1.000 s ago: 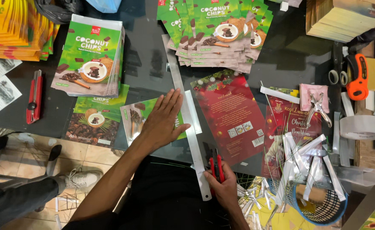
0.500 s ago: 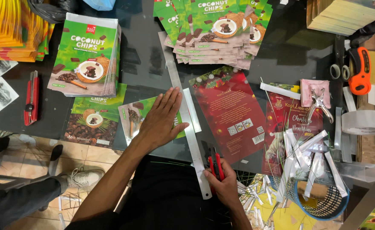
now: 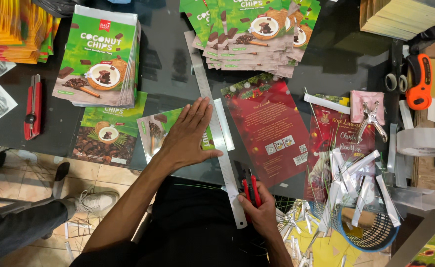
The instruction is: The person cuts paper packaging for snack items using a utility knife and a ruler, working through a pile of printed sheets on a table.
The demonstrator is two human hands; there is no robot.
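A long steel ruler (image 3: 216,129) lies lengthwise on the dark glass tabletop (image 3: 168,59), over a green printed snack pouch (image 3: 163,129) and beside a red glossy pouch (image 3: 269,128). At lower right, a blue wire basket (image 3: 375,236) holds white and clear plastic offcut strips (image 3: 348,173). Your left hand (image 3: 188,133) lies flat, fingers spread, pressing the green pouch and touching the ruler's edge. Your right hand (image 3: 259,212) is closed around a red-handled cutter (image 3: 251,190) at the ruler's near end.

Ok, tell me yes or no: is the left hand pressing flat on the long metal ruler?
Yes, the left hand lies spread flat, its fingers over the long metal ruler.
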